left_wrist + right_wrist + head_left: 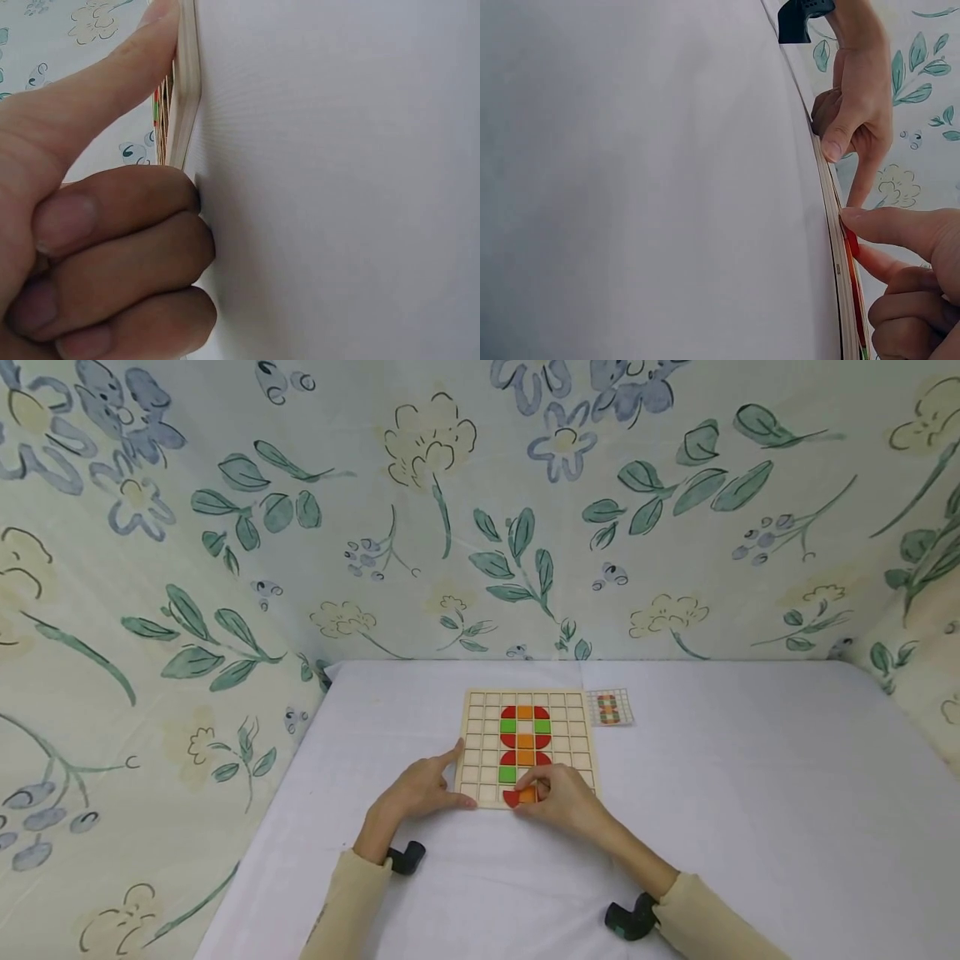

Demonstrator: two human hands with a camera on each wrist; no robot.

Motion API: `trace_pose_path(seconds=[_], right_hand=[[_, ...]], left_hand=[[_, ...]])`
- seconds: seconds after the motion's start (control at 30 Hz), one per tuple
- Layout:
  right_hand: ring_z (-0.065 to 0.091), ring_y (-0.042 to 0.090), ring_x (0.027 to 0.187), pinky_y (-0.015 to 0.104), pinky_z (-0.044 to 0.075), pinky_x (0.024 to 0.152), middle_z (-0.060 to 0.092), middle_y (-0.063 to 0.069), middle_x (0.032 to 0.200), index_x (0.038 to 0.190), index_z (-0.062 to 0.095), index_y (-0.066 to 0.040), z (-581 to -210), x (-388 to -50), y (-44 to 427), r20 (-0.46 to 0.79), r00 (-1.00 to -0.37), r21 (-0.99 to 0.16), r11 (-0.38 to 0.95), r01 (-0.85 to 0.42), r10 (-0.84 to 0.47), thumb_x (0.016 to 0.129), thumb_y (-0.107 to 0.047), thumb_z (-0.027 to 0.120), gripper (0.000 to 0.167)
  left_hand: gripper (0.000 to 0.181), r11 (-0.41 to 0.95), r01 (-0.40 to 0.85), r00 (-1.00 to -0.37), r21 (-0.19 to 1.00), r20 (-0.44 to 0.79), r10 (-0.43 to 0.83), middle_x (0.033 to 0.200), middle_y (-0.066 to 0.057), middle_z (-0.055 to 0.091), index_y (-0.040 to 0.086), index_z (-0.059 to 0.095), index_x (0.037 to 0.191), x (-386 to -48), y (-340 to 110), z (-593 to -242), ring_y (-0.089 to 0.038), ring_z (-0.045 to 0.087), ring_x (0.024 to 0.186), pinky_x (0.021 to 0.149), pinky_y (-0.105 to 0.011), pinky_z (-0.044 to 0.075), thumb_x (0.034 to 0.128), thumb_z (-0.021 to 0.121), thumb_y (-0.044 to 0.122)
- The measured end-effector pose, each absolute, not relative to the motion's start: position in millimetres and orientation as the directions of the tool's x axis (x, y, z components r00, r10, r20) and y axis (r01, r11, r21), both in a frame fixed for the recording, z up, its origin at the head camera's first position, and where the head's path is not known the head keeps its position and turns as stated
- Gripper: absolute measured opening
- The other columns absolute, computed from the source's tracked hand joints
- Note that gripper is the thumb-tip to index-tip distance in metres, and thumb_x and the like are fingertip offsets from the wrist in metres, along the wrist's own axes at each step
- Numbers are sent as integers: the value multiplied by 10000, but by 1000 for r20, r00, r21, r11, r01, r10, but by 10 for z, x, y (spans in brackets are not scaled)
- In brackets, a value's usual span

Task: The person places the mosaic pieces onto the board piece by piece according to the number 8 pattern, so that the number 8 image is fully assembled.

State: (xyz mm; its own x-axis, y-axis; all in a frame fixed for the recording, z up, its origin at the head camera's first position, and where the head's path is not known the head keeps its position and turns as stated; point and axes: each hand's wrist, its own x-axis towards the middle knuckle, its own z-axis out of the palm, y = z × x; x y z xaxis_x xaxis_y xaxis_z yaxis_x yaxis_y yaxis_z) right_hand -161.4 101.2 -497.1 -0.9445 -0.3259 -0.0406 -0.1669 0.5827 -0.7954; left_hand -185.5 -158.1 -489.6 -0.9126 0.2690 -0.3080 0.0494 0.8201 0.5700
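Observation:
A wooden grid board (480, 743) lies on the white-covered table, with red rounded pieces, green squares (507, 774) and orange squares (526, 741) forming a figure-eight pattern. My right hand (562, 797) pinches a red rounded piece (511, 798) between thumb and forefinger at the board's near edge, left of an orange square (528, 794). That hand covers part of the pattern's lower right. My left hand (420, 787) is at the near left corner. Its straight thumb and forefinger touch the board's edges, and its other fingers (135, 255) curl against the tablecloth.
A small pattern card (626, 706) lies beside the board's upper right edge, showing a similar figure. White cloth (750, 777) spreads to both sides. Behind stands a floral curtain (465, 527). Black wrist-worn devices (630, 920) sit near both sleeves.

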Motion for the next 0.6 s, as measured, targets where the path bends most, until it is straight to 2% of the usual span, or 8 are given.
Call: trace_pose_path(seconds=[0.13, 0.37, 0.6], right_hand=[[377, 86, 555, 203, 283, 540, 416, -38, 586, 926, 789, -133, -4976, -1629, 991, -51, -949, -793, 590, -151, -312, 773, -121, 911, 197], [408, 92, 594, 204, 298, 548, 435, -41, 616, 906, 802, -129, -4998, -1648, 947, -29, -959, -790, 594, -151, -282, 752, -108, 920, 195], [399, 102, 589, 210, 285, 544, 428, -35, 611, 905, 797, -104, -4989, -1636, 929, -42, -962, -803, 582, -129, -270, 750, -104, 922, 199]], left_hand=[[1088, 814, 64, -909, 577, -303, 286, 681, -8, 476, 216, 270, 1652, -1866, -1595, -4888, -141, 420, 607, 580, -297, 353, 790, 875, 491], [1092, 815, 63, -912, 576, -299, 282, 721, -30, 525, 220, 273, 1651, -1871, -1588, -4882, -152, 453, 642, 596, -308, 371, 784, 879, 492], [1094, 819, 64, -910, 570, -303, 282, 688, -13, 496, 215, 275, 1651, -1864, -1587, -4895, -141, 429, 612, 581, -298, 359, 783, 881, 489]])
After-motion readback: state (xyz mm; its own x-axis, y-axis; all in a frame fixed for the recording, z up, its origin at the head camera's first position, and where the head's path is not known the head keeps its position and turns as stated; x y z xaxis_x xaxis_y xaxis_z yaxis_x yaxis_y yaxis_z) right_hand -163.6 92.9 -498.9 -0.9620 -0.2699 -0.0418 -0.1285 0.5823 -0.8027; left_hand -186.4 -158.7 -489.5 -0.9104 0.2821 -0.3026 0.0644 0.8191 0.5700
